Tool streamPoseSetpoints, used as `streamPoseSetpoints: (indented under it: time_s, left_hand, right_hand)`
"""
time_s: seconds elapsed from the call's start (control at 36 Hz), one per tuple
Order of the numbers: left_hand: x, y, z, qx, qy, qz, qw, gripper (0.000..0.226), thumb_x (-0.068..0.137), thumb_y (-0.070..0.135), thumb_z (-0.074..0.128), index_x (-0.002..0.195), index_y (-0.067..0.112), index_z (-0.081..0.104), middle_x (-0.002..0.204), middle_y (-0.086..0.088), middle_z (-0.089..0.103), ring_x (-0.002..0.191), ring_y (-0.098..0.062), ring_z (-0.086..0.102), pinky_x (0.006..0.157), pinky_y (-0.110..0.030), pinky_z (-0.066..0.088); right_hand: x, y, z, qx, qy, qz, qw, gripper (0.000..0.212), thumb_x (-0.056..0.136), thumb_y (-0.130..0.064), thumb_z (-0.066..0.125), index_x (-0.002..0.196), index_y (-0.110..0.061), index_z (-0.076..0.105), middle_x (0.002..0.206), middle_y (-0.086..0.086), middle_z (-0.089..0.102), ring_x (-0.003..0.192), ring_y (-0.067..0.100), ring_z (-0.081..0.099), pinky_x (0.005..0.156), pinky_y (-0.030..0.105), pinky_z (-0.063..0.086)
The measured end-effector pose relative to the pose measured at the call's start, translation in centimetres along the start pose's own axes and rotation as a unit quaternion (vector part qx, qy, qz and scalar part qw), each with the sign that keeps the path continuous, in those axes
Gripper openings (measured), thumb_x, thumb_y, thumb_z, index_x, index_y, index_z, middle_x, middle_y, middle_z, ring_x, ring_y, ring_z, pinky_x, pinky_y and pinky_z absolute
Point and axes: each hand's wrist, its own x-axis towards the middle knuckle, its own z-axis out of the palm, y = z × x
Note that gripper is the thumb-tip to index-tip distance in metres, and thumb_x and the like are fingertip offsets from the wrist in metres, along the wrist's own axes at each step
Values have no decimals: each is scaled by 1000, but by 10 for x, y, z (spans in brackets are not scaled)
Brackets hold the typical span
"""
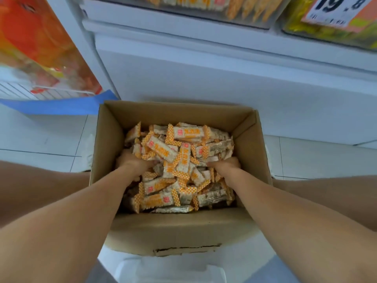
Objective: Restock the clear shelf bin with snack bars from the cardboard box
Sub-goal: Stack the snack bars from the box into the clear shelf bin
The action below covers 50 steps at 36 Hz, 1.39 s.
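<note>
An open cardboard box (177,227) sits on the floor below me, filled with several white-and-orange wrapped snack bars (183,160). My left hand (133,163) is dug into the pile from the left, and my right hand (225,165) from the right. Both hands have their fingers curled under a heap of bars between them, and the fingertips are hidden. The clear shelf bin (175,16) is at the top edge, on the white shelf above the box, and holds the same bars.
A second clear bin (306,31) with yellow packs and a 19.8 price card (338,9) is at the top right. An orange carton (40,48) stands at the left by a blue sheet (61,105). White floor tiles surround the box.
</note>
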Motion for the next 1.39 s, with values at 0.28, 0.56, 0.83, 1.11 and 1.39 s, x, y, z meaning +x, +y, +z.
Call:
streamPoseSetpoints:
  time_s: [0.28,0.56,0.83,1.11,1.39]
  left_hand:
    - [-38,4,19,-110,-27,-10,993,77,75,30,85,140,11,48,136,-7,56,127,-33,52,105,-42,46]
    - [-115,41,-24,-19,19,149,988,51,90,62,57,80,11,59,84,-10,66,71,-21,59,69,-34,47]
    - [-229,200,-101,-283,-256,303,873,38,103,43,43,120,17,64,98,-5,73,91,-25,69,90,-42,57]
    - [-237,277,-149,-279,-242,355,859,60,81,45,75,124,5,63,117,-27,67,97,-37,72,70,-36,61]
    - [-176,342,-190,259,240,614,705,54,101,52,36,145,22,43,143,-9,52,132,-31,46,101,-43,43]
  right_hand:
    - [-30,-4,0,-83,-52,-76,992,74,80,-13,79,144,-3,42,134,15,57,118,31,59,91,35,56]
    - [-99,-25,-46,-63,-36,-249,966,49,99,-49,52,100,-2,68,80,16,73,63,24,71,65,37,60]
    - [-241,-155,-132,13,72,-567,820,30,107,-36,38,101,-9,52,79,0,54,73,18,55,64,38,41]
    - [-271,-192,-208,-105,87,-711,690,33,87,-34,74,117,-26,62,92,-20,61,85,-2,56,68,19,42]
    - [-244,-292,-217,7,231,-646,727,35,95,-20,60,129,-25,64,105,-13,66,93,5,61,82,17,45]
